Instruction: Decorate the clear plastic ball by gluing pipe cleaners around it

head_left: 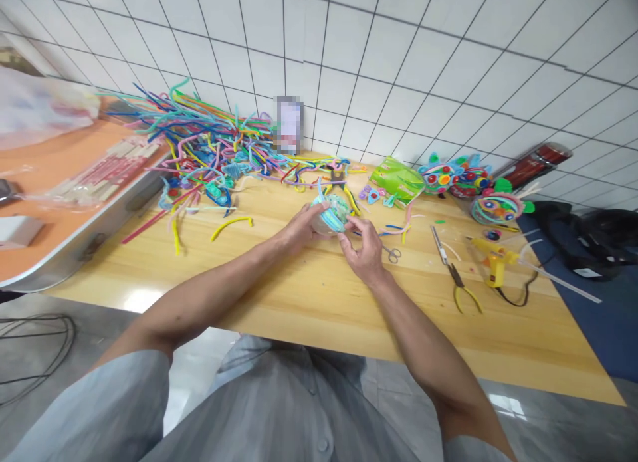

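Above the middle of the wooden table [309, 282], both hands hold a small rounded craft piece [331, 217] with light blue and green pipe cleaners wound on it. My left hand [303, 225] grips its left side, thumb on top. From the right, my right hand [365, 246] pinches its edge with thumb and fingertips. Just behind the piece lie yellow-handled pliers [351, 201], partly hidden. Small scissors [393, 254] rest beside my right hand. A yellow pipe cleaner [232, 227] lies left of my left hand.
A big heap of pipe cleaners [214, 139] fills the back left. Several finished colourful craft pieces [491, 208] stand back right, near a green packet [396, 179]. At right are a yellow glue gun [496, 262], more pliers [463, 290] and a red flask [535, 163].
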Available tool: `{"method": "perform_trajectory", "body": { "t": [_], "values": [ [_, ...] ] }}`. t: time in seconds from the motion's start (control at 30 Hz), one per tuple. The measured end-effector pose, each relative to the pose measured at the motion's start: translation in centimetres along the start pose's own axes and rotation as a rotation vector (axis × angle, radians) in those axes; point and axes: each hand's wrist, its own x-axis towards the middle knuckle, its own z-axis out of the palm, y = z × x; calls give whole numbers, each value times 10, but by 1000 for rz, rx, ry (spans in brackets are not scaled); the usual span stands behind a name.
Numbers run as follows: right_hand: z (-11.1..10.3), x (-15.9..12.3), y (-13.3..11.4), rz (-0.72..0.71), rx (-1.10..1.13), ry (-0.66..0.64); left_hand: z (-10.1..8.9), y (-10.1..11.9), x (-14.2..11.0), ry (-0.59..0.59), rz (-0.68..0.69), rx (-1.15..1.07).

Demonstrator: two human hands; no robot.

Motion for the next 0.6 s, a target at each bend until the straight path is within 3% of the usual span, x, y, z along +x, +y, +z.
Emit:
{"method": "perform_trajectory", "body": {
  "t": [0.2, 0.3, 0.6],
  "values": [
    [1, 1, 2, 1, -25, 53, -6, 6, 3, -140, -44, -30],
    [1, 2, 2, -24, -28, 92, -7, 8, 1, -155, -73, -56],
    [3, 3, 1, -9, -26, 47, -4, 6, -2, -180, -84, -90]
  ]
}}
